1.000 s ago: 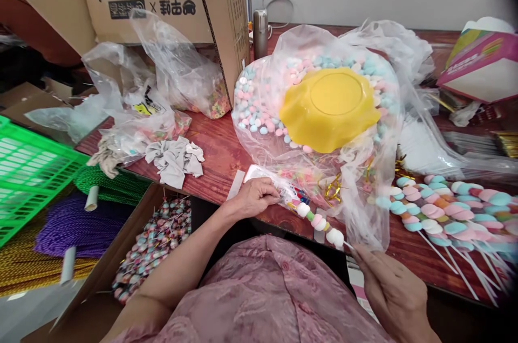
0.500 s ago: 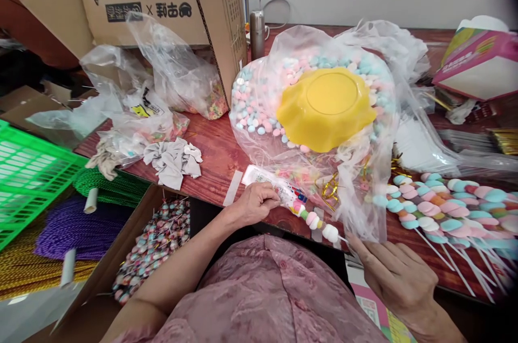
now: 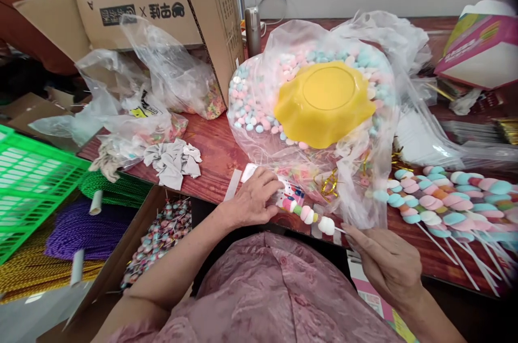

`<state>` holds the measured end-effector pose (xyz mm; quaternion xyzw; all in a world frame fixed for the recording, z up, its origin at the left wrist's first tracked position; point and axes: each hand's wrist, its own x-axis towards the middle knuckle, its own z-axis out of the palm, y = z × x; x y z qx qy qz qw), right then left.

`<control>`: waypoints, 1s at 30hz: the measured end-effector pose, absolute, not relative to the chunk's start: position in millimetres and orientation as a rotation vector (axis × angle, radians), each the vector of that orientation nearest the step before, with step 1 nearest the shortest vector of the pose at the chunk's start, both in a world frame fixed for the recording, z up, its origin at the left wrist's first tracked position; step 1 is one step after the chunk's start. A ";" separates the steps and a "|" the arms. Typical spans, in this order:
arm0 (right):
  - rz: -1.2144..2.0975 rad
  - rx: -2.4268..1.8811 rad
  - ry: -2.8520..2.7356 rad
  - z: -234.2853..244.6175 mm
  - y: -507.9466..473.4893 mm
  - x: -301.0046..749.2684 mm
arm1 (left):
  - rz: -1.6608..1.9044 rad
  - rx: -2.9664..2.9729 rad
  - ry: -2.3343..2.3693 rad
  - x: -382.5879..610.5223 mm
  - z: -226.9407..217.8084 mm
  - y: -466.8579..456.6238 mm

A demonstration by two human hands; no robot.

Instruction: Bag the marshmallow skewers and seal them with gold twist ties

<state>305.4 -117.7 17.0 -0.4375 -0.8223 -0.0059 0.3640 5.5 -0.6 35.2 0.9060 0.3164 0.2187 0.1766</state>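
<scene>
My right hand (image 3: pixel 384 256) pinches the thin white stick of a marshmallow skewer (image 3: pixel 326 225), which points left. Its far end lies at a small printed plastic bag (image 3: pixel 292 192); I cannot tell how far inside it is. Over the bag's left part rests my left hand (image 3: pixel 254 197), fingers and thumb curved around the bag and skewer end. The fingertips partly cover the bag. To the right, several finished-looking marshmallow skewers (image 3: pixel 449 203) lie in a pile with their sticks toward me.
A yellow scalloped bowl (image 3: pixel 326 100) sits upside down on a large clear bag of marshmallows (image 3: pixel 251 111). Left are a cardboard box (image 3: pixel 154 14), a crumpled grey cloth (image 3: pixel 172 162) and a green basket (image 3: pixel 36 181). Below the table edge, a carton holds small colourful pieces (image 3: pixel 156 240).
My left hand has opened out from a tight pinch and spread over the bag. My right hand has shifted slightly left with the skewer, whose beads moved a little left.
</scene>
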 end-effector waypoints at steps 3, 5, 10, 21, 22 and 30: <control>-0.061 -1.106 -2.147 13.2 -112.4 295.4 | 0.539 2.659 0.872 4.2 28.1 10.3; -0.089 -1.093 -2.143 12.8 -108.2 289.4 | 0.475 2.691 0.875 4.1 23.3 13.9; -0.239 -1.026 -2.255 30.3 -93.1 279.7 | 0.331 2.711 0.939 7.8 27.3 9.5; 0.064 -1.026 -2.089 39.7 -64.7 264.8 | 0.182 2.509 1.153 11.9 41.1 -0.5; 0.078 -1.040 -2.072 38.3 -63.6 265.9 | 0.179 2.482 1.163 10.2 42.1 -0.8; -0.342 -0.912 -2.373 57.7 -49.5 273.5 | 0.149 2.327 1.073 11.5 57.9 -2.8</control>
